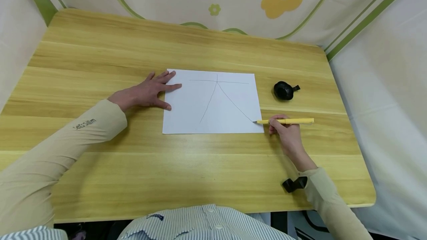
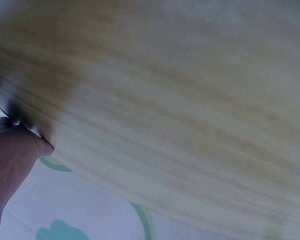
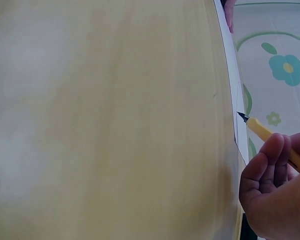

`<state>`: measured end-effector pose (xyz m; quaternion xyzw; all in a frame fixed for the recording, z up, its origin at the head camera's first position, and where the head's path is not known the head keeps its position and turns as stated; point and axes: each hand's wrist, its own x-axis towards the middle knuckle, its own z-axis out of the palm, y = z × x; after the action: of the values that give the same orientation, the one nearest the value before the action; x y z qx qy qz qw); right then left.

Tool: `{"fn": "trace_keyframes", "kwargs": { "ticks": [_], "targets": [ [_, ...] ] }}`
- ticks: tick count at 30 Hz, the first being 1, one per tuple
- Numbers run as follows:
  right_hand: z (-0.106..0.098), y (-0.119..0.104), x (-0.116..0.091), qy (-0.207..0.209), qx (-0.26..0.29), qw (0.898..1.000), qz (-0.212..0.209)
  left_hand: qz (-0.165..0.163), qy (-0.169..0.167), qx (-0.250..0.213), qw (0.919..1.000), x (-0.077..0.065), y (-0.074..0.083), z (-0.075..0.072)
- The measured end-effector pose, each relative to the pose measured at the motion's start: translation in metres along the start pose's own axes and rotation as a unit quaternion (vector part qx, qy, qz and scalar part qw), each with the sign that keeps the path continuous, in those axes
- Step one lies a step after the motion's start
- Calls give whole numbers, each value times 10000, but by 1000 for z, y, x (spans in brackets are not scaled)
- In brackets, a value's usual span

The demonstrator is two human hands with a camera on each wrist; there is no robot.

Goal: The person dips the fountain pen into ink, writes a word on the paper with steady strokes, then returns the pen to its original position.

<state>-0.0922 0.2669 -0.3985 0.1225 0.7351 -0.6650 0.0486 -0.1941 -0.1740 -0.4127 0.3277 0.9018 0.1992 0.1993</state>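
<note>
A white sheet of paper [image 1: 186, 110] lies on the wooden table, with a thin horizontal line, a short vertical stroke and two slanting lines drawn on it. My left hand [image 1: 150, 91] rests on the paper's left edge with fingers spread; part of it shows in the left wrist view. Near the paper's lower right corner, my right hand [image 1: 286, 134] grips a yellow fountain pen [image 1: 301, 121]. The pen's dark nib meets the lower end of the right slanting line. In the right wrist view, curled fingers [image 3: 260, 172] surround the pen's barrel.
A small black round object with a short tab [image 1: 283, 90] sits right of the paper. By the right sleeve is a black wrist device [image 1: 294, 185]. A white floral cloth [image 1: 200, 6] stands behind the wooden table [image 1: 133, 180], and pale cloth hangs at both sides.
</note>
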Motion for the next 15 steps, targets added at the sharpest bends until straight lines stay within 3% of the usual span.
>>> {"fn": "trace_keyframes", "kwargs": {
  "ticks": [15],
  "targets": [
    [-4,0,-5,17,-58,10000,0,-8,-43,17,10000,0,1,-2]
  ]
}}
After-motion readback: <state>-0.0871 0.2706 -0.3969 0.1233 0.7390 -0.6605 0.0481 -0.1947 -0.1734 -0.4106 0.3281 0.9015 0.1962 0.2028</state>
